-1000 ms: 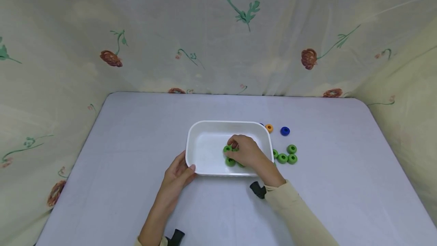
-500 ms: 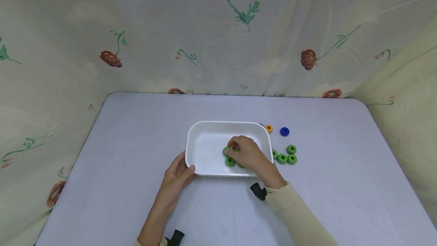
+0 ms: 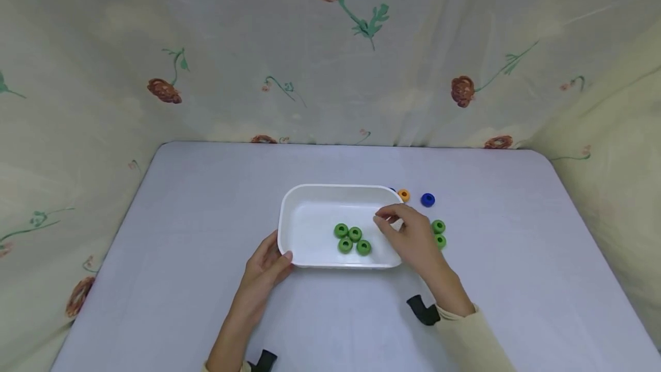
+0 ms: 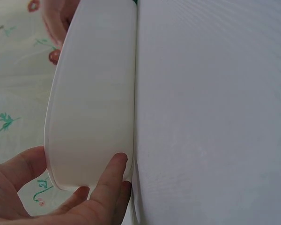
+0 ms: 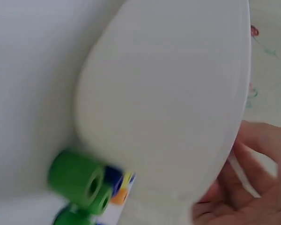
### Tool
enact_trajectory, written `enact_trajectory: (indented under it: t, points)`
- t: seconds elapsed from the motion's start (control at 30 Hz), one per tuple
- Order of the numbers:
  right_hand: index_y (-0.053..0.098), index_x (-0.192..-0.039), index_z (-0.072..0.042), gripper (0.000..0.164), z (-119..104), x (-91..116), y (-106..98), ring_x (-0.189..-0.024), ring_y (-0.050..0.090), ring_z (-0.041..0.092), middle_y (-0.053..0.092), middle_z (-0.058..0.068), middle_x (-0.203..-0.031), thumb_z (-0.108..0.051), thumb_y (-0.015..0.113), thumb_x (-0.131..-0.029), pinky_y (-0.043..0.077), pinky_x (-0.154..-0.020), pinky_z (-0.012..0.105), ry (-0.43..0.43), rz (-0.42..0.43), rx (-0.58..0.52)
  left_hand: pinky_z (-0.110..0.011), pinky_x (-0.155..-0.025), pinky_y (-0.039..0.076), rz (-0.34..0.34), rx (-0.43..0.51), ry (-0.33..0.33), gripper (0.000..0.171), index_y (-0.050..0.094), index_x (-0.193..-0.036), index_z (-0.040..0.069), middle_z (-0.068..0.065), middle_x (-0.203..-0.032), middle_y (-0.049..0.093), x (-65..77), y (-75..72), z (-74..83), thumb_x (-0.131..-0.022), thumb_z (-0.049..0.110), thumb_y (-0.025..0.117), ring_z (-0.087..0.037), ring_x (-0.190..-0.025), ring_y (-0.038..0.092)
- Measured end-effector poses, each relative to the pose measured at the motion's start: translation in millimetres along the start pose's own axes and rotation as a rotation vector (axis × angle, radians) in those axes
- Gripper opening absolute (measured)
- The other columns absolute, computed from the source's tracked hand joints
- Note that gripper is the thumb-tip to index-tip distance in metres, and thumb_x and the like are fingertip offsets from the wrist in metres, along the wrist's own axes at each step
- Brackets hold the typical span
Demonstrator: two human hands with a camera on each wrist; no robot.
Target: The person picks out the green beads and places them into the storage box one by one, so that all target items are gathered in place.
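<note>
A white rectangular tray (image 3: 310, 217) stands on the table. My left hand (image 3: 265, 267) grips its near left corner, the thumb on the rim. In the left wrist view, fingers (image 4: 110, 183) lie along the tray's outer wall. Several green beads (image 3: 354, 234) with holes sit together on the tray floor. Over the tray's right end hovers my right hand (image 3: 415, 243), thumb and forefinger loosely bent, a small gap between them and nothing visible in it. From the right wrist view, the right hand (image 5: 260, 171) is partly hidden behind the tray wall (image 5: 164, 84).
Right of the tray lie more green beads (image 3: 438, 227), partly covered by the right hand. Farther back are an orange bead (image 3: 404, 195) and a blue bead (image 3: 427, 200). A flowered cloth (image 3: 222, 45) hangs behind the table (image 3: 217, 188).
My right hand has let go of a green bead among the others in the tray and moved right toward the tray's right rim. The left hand keeps its grip on the corner.
</note>
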State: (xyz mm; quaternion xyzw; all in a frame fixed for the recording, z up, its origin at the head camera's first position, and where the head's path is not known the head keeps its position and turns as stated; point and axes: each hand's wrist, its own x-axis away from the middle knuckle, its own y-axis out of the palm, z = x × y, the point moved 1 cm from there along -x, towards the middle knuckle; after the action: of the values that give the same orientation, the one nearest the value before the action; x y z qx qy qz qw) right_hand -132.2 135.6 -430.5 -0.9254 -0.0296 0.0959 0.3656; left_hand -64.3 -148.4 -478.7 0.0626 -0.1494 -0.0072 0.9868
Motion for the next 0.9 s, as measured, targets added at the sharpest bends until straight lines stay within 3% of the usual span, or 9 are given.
enact_trajectory:
  t: [0.13,0.3,0.47,0.57,0.63,0.9]
  points:
    - [0.074,-0.105,-0.009,0.012,14.0,15.7,-16.6,-0.090,0.057,0.007,0.071,0.004,-0.098,-0.015,0.069,-0.096,0.047,-0.069,0.013,0.000,0.157,-0.058,-0.044,-0.112,0.048,0.002,-0.005,0.001,0.061,0.035,-0.155,0.016,-0.009,-0.160,0.038,0.6,0.1,1.3,-0.100,0.011,0.060,-0.030,-0.145,0.043]
    - [0.074,-0.106,-0.010,0.015,40.2,30.1,-31.8,-0.085,0.056,-0.002,0.073,0.004,-0.099,-0.020,0.069,-0.096,0.046,-0.070,0.008,0.179,0.306,-0.081,-0.045,-0.112,0.048,0.006,-0.011,0.003,0.061,0.035,-0.155,0.016,-0.010,-0.160,0.038,1.1,0.3,2.7,-0.100,0.011,0.060,-0.030,-0.146,0.042]
    - [0.074,-0.109,-0.006,0.018,72.3,43.1,-42.8,-0.079,0.056,-0.009,0.066,-0.014,-0.086,-0.015,0.071,-0.093,0.046,-0.066,0.005,0.306,0.410,-0.128,-0.045,-0.113,0.048,0.002,-0.011,0.005,0.061,0.035,-0.155,0.017,-0.010,-0.160,0.038,0.9,1.2,2.9,-0.100,0.012,0.061,-0.030,-0.146,0.042]
    - [0.073,-0.112,-0.004,0.022,85.5,49.3,-45.7,-0.075,0.055,-0.010,0.059,-0.023,-0.081,-0.012,0.073,-0.091,0.046,-0.064,0.004,0.346,0.395,-0.138,-0.045,-0.112,0.048,0.002,-0.009,-0.002,0.061,0.035,-0.155,0.016,-0.010,-0.160,0.038,0.4,1.6,2.0,-0.100,0.011,0.060,-0.030,-0.145,0.043]
    - [0.072,-0.114,-0.004,0.025,91.2,51.7,-45.8,-0.075,0.055,-0.010,0.060,-0.022,-0.083,-0.012,0.074,-0.090,0.046,-0.065,0.004,0.373,0.362,-0.132,-0.044,-0.112,0.048,0.005,-0.005,-0.006,0.061,0.035,-0.155,0.016,-0.010,-0.160,0.038,0.2,1.6,1.2,-0.100,0.011,0.060,-0.030,-0.145,0.043]
    - [0.064,-0.128,-0.008,0.041,100.5,54.0,-42.2,-0.082,0.053,-0.007,0.067,0.012,-0.115,-0.020,0.075,-0.090,0.048,-0.068,0.010,0.480,0.190,-0.070,-0.044,-0.112,0.049,0.016,-0.011,-0.008,0.061,0.035,-0.155,0.016,-0.010,-0.160,0.038,0.4,2.4,0.5,-0.100,0.011,0.060,-0.030,-0.145,0.044]
